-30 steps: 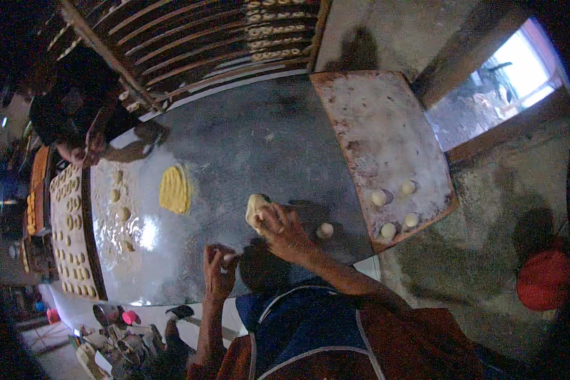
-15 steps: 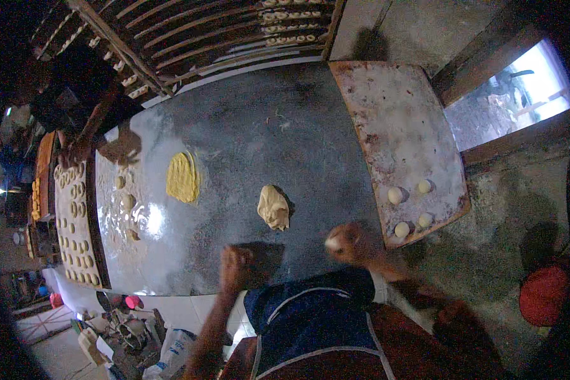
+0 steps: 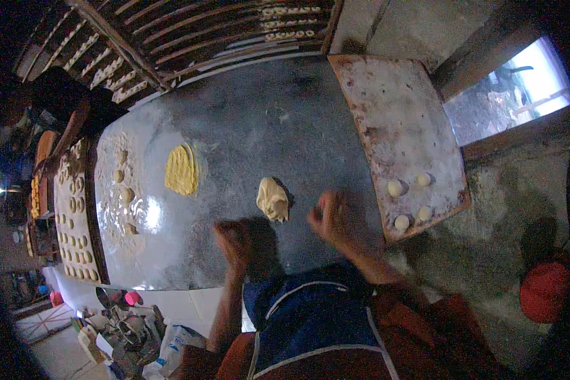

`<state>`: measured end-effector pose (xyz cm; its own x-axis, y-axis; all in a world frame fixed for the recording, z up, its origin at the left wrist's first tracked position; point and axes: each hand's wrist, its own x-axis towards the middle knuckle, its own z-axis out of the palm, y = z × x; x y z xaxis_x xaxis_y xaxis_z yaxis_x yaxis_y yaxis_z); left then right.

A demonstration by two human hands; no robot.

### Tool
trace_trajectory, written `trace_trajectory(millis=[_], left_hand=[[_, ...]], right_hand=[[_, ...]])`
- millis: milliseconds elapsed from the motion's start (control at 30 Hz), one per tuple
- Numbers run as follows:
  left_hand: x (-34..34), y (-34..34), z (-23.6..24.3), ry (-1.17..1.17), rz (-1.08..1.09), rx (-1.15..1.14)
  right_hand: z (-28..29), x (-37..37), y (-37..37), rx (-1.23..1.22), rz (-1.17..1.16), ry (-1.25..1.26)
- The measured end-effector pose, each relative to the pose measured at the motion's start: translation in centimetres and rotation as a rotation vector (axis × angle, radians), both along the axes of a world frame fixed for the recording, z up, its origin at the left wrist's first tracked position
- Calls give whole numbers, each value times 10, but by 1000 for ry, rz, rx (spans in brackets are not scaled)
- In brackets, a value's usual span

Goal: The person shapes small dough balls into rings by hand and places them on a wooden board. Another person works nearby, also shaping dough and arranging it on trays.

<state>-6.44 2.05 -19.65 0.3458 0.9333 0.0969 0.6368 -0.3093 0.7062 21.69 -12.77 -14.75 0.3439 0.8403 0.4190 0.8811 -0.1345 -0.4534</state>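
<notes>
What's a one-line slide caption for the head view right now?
Left hand and right hand, both curled, near a pale dough lump on the grey table; four dough balls on the board.

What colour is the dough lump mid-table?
Pale cream; the dough lump shows best in the head view.

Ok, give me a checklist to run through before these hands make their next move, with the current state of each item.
1. Dough lump clear of both hands on the dark table: ok, it lies apart from each.
2. Dough lump evenly rounded: not ok, its outline is irregular and its near edge ragged.
3. Left hand empty: cannot tell, its curled fingers hide the palm.
4. Right hand empty: cannot tell, its fingers are curled too.
5. Four dough balls apart on the whitish board: ok, gaps show between them.
6. Yellow mass separate from the dough lump: ok, bare tabletop lies between.
</notes>
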Motion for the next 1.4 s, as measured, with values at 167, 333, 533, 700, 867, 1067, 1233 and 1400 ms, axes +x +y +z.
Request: trace_trajectory(millis=[167,333,533,700,867,1067,1233,1400], left_hand=[[-96,1,-67,44,-269,-95],[-79,-21,-74,264,-10,-244],[-104,-15,-79,373,59,-96],[-72,-11,44,366,-493,416],[-38,14,92,683,-1237,4],[254,-74,181,87,-1189,159],[490,-198,162,-453,-1403,-27],[572,-252,78,24,-1448,-52]], right_hand=[[-9,37,-50,-47,178,-361],[-19,-17,-48,-78,14,19],[-3,12,-56,-248,-124,-134],[-33,11,-104,-392,-56,507],[-1,3,-99,-127,-187,-58],[44,37,-156,-311,-151,441],[113,130,-239,445,-874,619],[29,197,-284,248,-1036,130]])
